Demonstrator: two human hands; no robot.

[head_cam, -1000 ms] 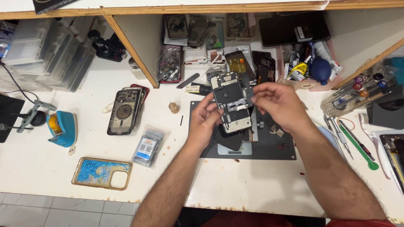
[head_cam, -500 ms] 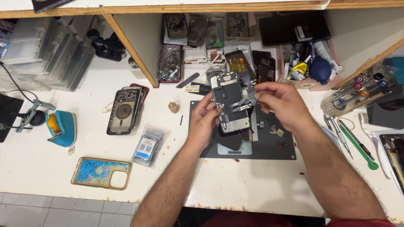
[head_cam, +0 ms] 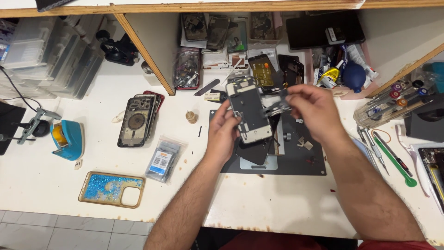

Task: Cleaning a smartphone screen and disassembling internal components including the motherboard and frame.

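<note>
A stripped phone frame (head_cam: 249,110) sits just above the centre of the frame, held up over a dark work mat (head_cam: 296,159) by the left hand (head_cam: 223,132), whose fingers are closed around its lower left edge. The right hand (head_cam: 311,109) is pinched shut on a thin metal part (head_cam: 276,109) that touches the frame's right side; whether that part is attached or free I cannot tell. The phone already looks opened and emptied of its screen, so the work seems to be well into the dismantling or rebuilding stage, with loose small metal pieces (head_cam: 303,142) lying on the mat and a dark panel (head_cam: 253,150) lying on the mat below the frame. The white desk (head_cam: 92,185) is scuffed and crowded: a stack of phone backs (head_cam: 138,120) left of centre, a small plastic bag (head_cam: 163,158) and a glittery blue phone case (head_cam: 111,189) toward the lower left, a blue holder (head_cam: 67,139) at the far left, and tweezers and a green tool (head_cam: 393,159) on the right. A wooden shelf (head_cam: 185,7) runs along the top, with more phone parts and a blue blower (head_cam: 355,74) beneath it. Pale floor tiles (head_cam: 55,231) show at the lower left.
</note>
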